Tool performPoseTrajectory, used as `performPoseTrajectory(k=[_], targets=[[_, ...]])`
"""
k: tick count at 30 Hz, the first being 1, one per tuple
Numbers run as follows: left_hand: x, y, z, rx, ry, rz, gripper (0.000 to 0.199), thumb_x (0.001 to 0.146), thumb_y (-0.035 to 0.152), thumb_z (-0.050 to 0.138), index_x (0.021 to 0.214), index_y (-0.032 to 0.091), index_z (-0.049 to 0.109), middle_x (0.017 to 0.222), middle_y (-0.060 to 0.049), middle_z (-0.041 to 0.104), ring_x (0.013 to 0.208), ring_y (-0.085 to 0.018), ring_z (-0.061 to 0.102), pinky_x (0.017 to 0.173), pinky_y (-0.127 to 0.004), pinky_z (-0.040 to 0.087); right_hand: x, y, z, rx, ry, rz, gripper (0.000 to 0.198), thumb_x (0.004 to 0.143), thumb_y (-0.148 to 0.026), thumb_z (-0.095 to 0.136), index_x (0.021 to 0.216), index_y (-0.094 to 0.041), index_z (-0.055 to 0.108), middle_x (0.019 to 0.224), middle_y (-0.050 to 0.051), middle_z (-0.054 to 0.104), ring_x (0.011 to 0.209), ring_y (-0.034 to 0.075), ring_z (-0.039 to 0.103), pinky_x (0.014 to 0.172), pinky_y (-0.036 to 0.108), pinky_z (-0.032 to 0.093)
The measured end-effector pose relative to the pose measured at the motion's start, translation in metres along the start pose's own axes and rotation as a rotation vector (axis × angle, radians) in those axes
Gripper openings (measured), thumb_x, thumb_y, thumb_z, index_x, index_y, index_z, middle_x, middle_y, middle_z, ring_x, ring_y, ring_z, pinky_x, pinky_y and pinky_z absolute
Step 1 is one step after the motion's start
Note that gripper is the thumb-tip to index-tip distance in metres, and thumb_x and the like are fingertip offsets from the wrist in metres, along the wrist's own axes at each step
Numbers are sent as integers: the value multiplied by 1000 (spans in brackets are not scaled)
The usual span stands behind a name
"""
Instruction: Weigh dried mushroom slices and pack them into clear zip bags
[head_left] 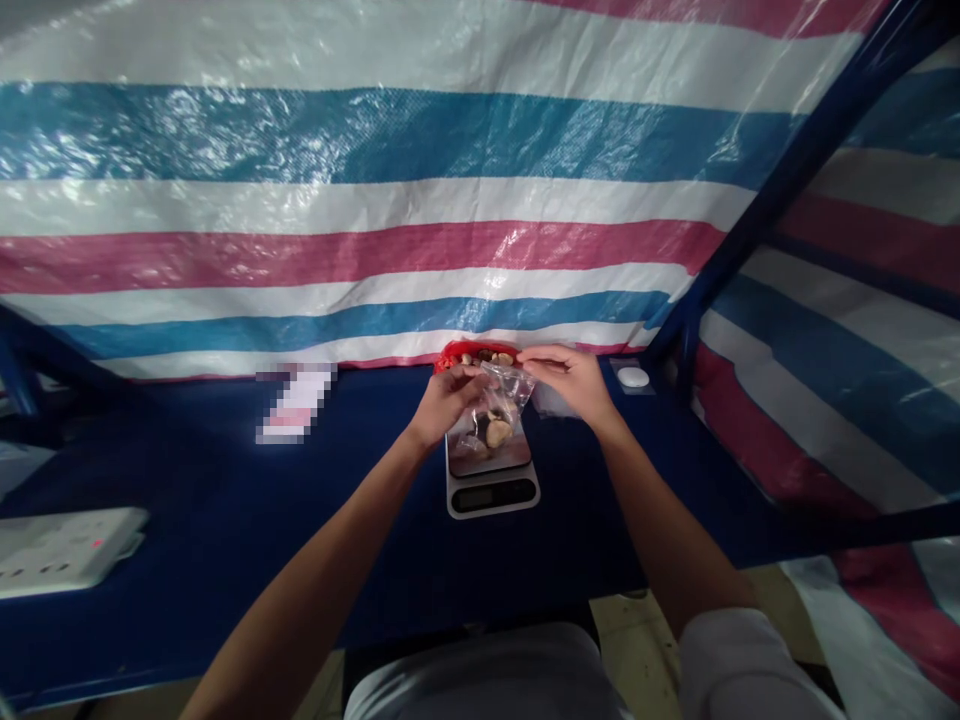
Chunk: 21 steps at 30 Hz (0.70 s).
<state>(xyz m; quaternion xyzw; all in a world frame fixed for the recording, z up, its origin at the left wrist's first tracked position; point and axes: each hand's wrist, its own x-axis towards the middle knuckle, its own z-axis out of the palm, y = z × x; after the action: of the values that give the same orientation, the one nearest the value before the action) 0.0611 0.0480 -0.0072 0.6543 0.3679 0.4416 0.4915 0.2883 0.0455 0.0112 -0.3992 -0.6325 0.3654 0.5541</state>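
Observation:
A clear plastic bag with several pale and dark lumps, which look like pebbles, rests on a kitchen scale. My left hand pinches the bag's upper left edge, its fingers closed. On the other side, my right hand has its thumb and index finger at the bag's upper right corner and appears to grip it. Directly behind the bag lies a red mesh bag holding more of these lumps, close to my fingertips. The scale's dark display shows no readable number.
Dark blue table under everything. A white power strip is at the left, with a blurred-out paper farther back. A round white item in clear wrap lies back right. Striped sheeting hangs behind; a blue frame post slants at right.

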Motion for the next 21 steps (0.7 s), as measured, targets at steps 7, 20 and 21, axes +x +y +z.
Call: performPoseTrajectory(k=[7,20,21], targets=[[-9,2,15,-403,263,-194,41,71,48,90,87,16,70,95,-8,78,82,-22,75,80,-38,63,-4,27,8,188,113,252,50,68,-64,86,94,-22,82,101,8,83,104,32,78,97,45,61],[1,-10,10,-501,373,-207,48,58,50,97,78,13,74,72,-2,72,65,-16,67,70,-31,58,0,53,39,302,119,354,49,65,-64,87,88,-21,79,88,6,82,80,26,79,66,34,62],[2,-13,9,-492,381,-197,47,58,49,97,78,14,74,72,-2,72,65,-16,67,70,-30,57,-1,54,40,318,121,374,50,62,-63,89,87,-21,79,87,6,82,78,26,79,66,33,63]])
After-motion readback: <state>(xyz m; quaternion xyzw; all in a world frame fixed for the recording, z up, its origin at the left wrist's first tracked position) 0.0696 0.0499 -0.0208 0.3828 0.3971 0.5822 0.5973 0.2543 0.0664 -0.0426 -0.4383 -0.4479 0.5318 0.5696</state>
